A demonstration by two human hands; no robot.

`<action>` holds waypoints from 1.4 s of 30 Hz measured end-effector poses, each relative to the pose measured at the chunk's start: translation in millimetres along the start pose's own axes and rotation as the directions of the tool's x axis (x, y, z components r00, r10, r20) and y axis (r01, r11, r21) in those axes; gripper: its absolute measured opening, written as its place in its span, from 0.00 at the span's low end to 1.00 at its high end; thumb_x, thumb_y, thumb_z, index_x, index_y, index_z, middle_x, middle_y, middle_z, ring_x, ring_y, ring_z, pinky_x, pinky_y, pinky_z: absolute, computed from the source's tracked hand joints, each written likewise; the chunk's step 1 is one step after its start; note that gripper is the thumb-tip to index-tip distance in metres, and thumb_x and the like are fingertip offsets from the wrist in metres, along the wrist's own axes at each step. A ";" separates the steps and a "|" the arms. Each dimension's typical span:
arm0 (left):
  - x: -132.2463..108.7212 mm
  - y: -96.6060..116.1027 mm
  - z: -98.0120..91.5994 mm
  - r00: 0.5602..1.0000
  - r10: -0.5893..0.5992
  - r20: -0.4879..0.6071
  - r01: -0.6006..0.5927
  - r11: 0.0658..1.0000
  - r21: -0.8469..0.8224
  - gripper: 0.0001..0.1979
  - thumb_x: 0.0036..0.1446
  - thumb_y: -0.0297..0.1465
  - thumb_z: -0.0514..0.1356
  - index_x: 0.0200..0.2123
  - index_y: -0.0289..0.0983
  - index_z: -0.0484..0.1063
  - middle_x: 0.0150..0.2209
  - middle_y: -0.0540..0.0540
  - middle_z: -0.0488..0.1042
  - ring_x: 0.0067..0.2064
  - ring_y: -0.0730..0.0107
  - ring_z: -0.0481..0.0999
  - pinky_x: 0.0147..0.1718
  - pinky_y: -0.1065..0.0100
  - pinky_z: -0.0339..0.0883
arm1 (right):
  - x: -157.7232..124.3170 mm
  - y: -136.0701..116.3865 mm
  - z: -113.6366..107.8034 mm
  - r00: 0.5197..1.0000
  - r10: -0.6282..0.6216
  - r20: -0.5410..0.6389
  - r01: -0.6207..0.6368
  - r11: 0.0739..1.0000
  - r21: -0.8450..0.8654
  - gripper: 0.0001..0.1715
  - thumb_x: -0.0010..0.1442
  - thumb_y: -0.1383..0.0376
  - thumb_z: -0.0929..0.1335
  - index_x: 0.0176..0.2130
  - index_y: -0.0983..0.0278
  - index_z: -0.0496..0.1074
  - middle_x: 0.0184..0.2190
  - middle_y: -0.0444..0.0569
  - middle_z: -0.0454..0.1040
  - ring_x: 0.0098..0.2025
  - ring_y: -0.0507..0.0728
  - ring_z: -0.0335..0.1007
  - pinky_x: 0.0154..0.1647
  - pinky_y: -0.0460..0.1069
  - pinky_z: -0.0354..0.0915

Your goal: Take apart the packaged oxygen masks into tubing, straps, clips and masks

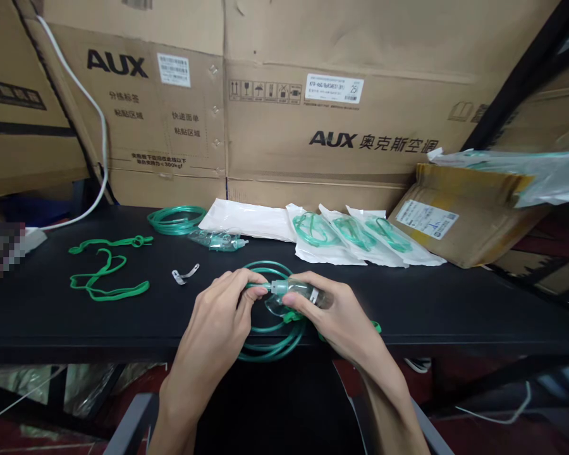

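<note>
Hands meet low in the middle of the frame, just above the near edge of the desk (455, 303). The right hand (334, 316) is closed around a clear plastic piece (298, 291), fingers over its top, so the piece lies roughly level with its nozzle pointing toward the left of the frame. The left hand (218, 316) has thumb and forefinger pinched together on the end of the green tubing (270, 346), right at that nozzle. It looks like one hand steadies the piece while the other handles the joint.

The rest of the tubing lies coiled under both hands. Its lowest loops reach the front edge of the desk, and it is unclear whether they hang over it.

Loose parts sit left of centre, well apart from the hands:
- green straps (105, 278)
- a small metal clip (184, 274)
- a second tubing coil (175, 219)
- another clear piece (218, 240)

Sealed pouches (351, 237) are fanned out along the back, just in front of the cardboard boxes (313, 95) that wall off the upper frame. A tan carton (464, 215) leans at the right.

Bare desk lies right of the right hand, with a narrower gap between the left hand and the clip.
</note>
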State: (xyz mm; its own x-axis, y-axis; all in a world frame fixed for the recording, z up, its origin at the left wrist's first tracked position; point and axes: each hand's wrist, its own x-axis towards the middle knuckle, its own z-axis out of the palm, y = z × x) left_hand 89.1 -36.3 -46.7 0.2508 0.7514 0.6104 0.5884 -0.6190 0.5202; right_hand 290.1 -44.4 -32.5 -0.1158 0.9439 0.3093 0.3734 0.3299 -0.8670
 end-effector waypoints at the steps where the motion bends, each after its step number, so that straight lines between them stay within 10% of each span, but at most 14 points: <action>1: 0.1 -0.4 -0.2 1.000 0.011 0.003 -0.011 1.000 0.011 0.09 0.71 0.24 0.54 0.42 0.43 0.71 0.39 0.54 0.77 0.40 0.66 0.74 0.43 0.65 0.61 | 0.3 0.2 0.2 1.000 -0.001 0.000 0.001 1.000 -0.002 0.13 0.61 0.52 0.75 0.39 0.58 0.79 0.32 0.39 0.77 0.34 0.52 0.69 0.35 0.46 0.62; 42: 7.0 -7.1 -10.1 0.961 -0.191 0.198 0.234 0.947 -0.222 0.16 0.71 0.43 0.55 0.35 0.43 0.76 0.32 0.54 0.75 0.35 0.68 0.70 0.36 0.69 0.59 | -3.2 -4.6 -0.8 1.000 0.012 0.018 -0.013 0.999 0.044 0.18 0.57 0.56 0.78 0.47 0.55 0.81 0.40 0.43 0.81 0.40 0.57 0.74 0.42 0.51 0.67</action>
State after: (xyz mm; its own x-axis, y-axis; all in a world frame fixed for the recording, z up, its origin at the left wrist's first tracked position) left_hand 78.9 -28.9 -40.1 0.2806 0.8859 0.3693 0.4449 -0.4610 0.7678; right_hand 289.4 -48.9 -29.3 -0.1280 0.9479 0.2918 0.3336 0.3183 -0.8874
